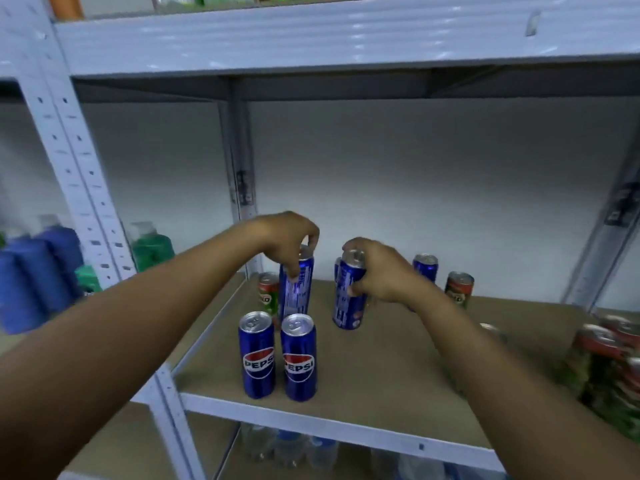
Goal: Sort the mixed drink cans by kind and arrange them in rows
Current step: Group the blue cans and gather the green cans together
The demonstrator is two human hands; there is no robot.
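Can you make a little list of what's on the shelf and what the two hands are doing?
place: brown shelf board in a white metal rack
front row: two blue Pepsi cans side by side, upright
left hand: grips the top of a blue can behind them
right hand: holds another blue can, tilted
further back: a loose blue can and green-and-red cans
far right: blurry group of green-and-red cans
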